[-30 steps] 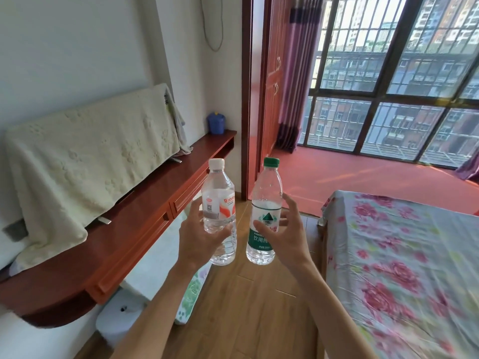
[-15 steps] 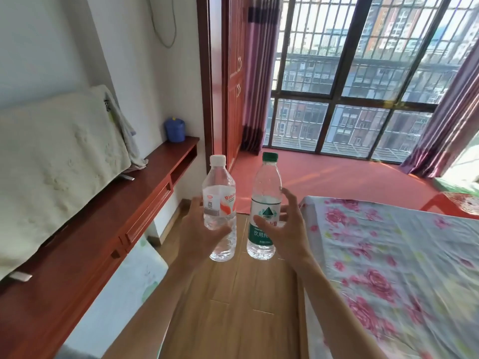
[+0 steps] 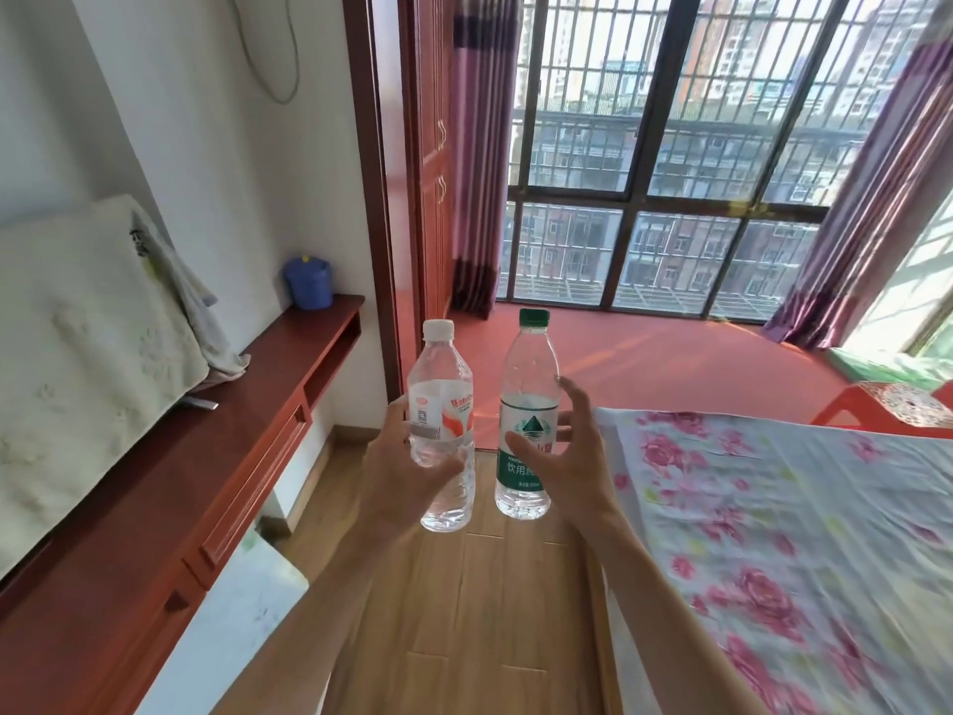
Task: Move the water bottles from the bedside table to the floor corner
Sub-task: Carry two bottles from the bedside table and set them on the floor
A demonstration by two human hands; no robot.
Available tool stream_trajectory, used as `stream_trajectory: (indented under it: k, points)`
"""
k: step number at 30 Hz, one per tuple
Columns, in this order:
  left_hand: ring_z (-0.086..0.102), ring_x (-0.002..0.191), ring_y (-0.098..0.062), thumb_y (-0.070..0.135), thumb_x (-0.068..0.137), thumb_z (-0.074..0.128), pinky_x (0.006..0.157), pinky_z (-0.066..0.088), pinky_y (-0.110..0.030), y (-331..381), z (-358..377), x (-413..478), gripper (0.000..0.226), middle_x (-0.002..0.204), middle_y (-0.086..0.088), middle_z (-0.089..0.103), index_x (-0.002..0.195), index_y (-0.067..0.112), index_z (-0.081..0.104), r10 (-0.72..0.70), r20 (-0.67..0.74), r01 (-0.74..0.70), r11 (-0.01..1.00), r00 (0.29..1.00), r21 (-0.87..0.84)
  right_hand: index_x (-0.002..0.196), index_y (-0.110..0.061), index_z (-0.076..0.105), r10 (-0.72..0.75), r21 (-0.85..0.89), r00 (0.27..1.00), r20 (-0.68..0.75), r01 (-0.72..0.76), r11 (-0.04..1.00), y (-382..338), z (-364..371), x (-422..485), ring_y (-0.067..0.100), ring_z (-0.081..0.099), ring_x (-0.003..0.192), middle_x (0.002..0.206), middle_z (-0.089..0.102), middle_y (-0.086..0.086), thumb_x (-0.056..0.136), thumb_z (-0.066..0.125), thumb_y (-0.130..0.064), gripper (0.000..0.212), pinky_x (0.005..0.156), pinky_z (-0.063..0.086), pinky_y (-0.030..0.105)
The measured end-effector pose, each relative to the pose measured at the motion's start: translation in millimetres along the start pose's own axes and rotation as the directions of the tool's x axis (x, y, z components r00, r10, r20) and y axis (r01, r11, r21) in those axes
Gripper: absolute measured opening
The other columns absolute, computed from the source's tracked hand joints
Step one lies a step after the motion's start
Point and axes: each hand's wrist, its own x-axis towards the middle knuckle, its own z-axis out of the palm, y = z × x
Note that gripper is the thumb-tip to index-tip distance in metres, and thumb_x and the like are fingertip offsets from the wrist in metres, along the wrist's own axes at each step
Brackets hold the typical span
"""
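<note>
**Two water bottles held upright, side by side, in the air just left of the flower-printed bed.**

Nearest, both forearms reach forward over the wooden plank floor left of the bed. The left hand grips the clear plastic bottle with the white cap and red-and-white label, its fingers curled round the body. The right hand holds the clear plastic bottle with the green cap and green label, thumb on the label, fingers spread round the far side. Whether the bottles touch cannot be told. Farther left of the bed runs the red-brown wooden worktop, with a blue lidded container at its far end. Beyond the bed stands a barred window.
</note>
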Motion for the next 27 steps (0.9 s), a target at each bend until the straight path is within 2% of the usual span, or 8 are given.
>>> stream_trajectory:
  k: [6, 11, 15, 19, 23, 27]
  points:
    - [0.069, 0.087, -0.011, 0.028, 0.071, 0.084, 0.074, 0.059, -0.028, -17, 14, 44, 0.061, 0.103, 0.009, 0.065, 0.118, 0.022, 0.047, -0.002, -0.018, 0.002, 1.0, 1.0, 0.011, 0.143, -0.019, 0.036, -0.007, 0.007, 1.0, 0.021, 0.006, 1.0, 23, 18, 45, -0.003, 0.058, 0.083, 0.093, 0.057, -0.012, 0.074, 0.084, -0.02, 0.084, 0.056, 0.046, 0.004]
    - [0.069, 0.086, -0.013, 0.027, 0.07, 0.085, 0.074, 0.06, -0.036, -33, 33, 92, 0.06, 0.102, 0.008, 0.065, 0.117, 0.015, 0.049, -0.017, -0.053, 0.018, 1.0, 0.998, 0.017, 0.144, -0.019, 0.035, -0.014, 0.029, 0.998, 0.064, 0.012, 1.0, 47, 32, 97, -0.001, 0.058, 0.084, 0.097, 0.059, -0.004, 0.075, 0.084, -0.018, 0.084, 0.057, 0.047, 0.004]
    - [0.07, 0.087, -0.01, 0.031, 0.07, 0.084, 0.075, 0.061, -0.038, -44, 49, 137, 0.062, 0.104, 0.008, 0.067, 0.119, 0.015, 0.05, -0.056, -0.048, 0.056, 0.998, 0.997, 0.003, 0.143, -0.021, 0.035, -0.024, 0.035, 0.996, 0.091, 0.021, 0.999, 62, 41, 152, -0.001, 0.06, 0.085, 0.094, 0.059, -0.01, 0.075, 0.084, -0.02, 0.084, 0.054, 0.047, 0.009]
    - [0.071, 0.089, -0.011, 0.047, 0.065, 0.083, 0.076, 0.061, -0.039, -51, 65, 186, 0.069, 0.105, 0.008, 0.068, 0.12, 0.022, 0.049, -0.085, -0.049, 0.084, 0.996, 0.995, -0.014, 0.144, -0.021, 0.034, -0.037, 0.043, 0.993, 0.108, 0.033, 0.999, 79, 49, 209, 0.0, 0.061, 0.085, 0.095, 0.059, -0.006, 0.075, 0.084, -0.019, 0.086, 0.059, 0.045, 0.012]
    - [0.069, 0.083, -0.004, 0.03, 0.067, 0.086, 0.073, 0.061, -0.032, -55, 82, 230, 0.063, 0.099, 0.012, 0.067, 0.118, 0.016, 0.052, -0.076, -0.084, 0.078, 0.997, 0.994, 0.023, 0.144, -0.021, 0.034, -0.038, 0.08, 0.991, 0.128, 0.028, 0.996, 97, 56, 258, 0.002, 0.061, 0.083, 0.093, 0.058, -0.009, 0.075, 0.083, -0.017, 0.085, 0.061, 0.047, 0.015]
    - [0.071, 0.086, -0.011, 0.028, 0.068, 0.086, 0.075, 0.061, -0.037, -64, 94, 267, 0.064, 0.102, 0.002, 0.07, 0.12, 0.012, 0.053, -0.07, -0.09, 0.073, 0.997, 0.993, 0.027, 0.144, -0.02, 0.034, -0.066, 0.088, 0.99, 0.128, 0.055, 0.995, 113, 63, 295, 0.0, 0.062, 0.081, 0.093, 0.058, -0.013, 0.074, 0.084, -0.016, 0.085, 0.056, 0.049, 0.013]
